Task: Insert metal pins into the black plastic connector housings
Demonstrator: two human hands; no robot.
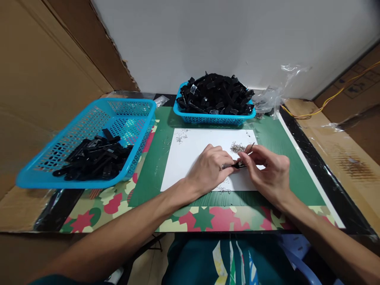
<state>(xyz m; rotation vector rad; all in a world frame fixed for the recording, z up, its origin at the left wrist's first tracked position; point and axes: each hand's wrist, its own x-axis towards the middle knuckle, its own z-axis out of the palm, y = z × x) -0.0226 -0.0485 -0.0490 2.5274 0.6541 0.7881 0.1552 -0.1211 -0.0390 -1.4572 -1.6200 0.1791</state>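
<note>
My left hand (212, 166) rests on the white sheet (190, 158), its fingers closed around a small black plastic part (236, 164). Facing it, my right hand (268, 168) pinches slim metal tweezers (251, 147), whose upper end sticks out above the thumb and forefinger. Both sets of fingertips meet at the black part, and the contact point is mostly hidden. Just behind them lies a pile of tiny metal springs or pins (237, 147). More fine wire-like pieces (224, 185) are scattered by the sheet's front edge, partly behind my left hand.
A blue basket (212, 118) heaped with black plastic parts (218, 95) stands at the back. At left, a larger blue basket (68, 184) holds more black pieces (95, 156). Thin wire bits (180, 138) lie at the sheet's far left corner. Cardboard (353, 158) borders the right side.
</note>
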